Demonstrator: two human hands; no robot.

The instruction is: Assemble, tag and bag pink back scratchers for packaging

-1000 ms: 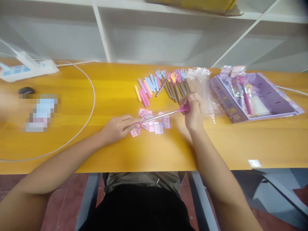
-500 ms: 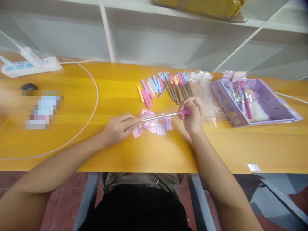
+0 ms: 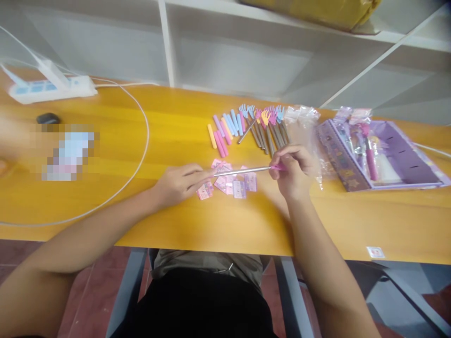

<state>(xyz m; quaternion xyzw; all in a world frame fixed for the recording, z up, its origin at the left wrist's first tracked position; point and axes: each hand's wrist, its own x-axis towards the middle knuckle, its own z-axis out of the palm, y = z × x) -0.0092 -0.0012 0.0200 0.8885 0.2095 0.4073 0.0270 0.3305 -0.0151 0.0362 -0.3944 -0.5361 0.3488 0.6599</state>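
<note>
A back scratcher with a metal rod (image 3: 243, 171) and a pink claw head is held level above the table between my two hands. My left hand (image 3: 179, 183) pinches the rod's left end, which its fingers cover. My right hand (image 3: 292, 171) closes around the pink head, hiding most of it. Below the rod lie several small pink and lilac cards (image 3: 239, 189). Behind them is a pile of similar back scratchers (image 3: 268, 131) with blue, pink, yellow and purple heads. Coloured handle sleeves (image 3: 225, 129) lie to the left of that pile.
Clear plastic bags (image 3: 303, 126) lie between the pile and a purple display box (image 3: 347, 164), which holds a bagged pink back scratcher. At left are a power strip (image 3: 52, 91), a looping white cable (image 3: 146, 141), a black object (image 3: 48, 118) and a blurred person's arm (image 3: 17, 136).
The camera view has turned slightly, so the table contents appear shifted to the right. My right fingers now cover more of the pink head. Both hands keep their hold on the back scratcher.
</note>
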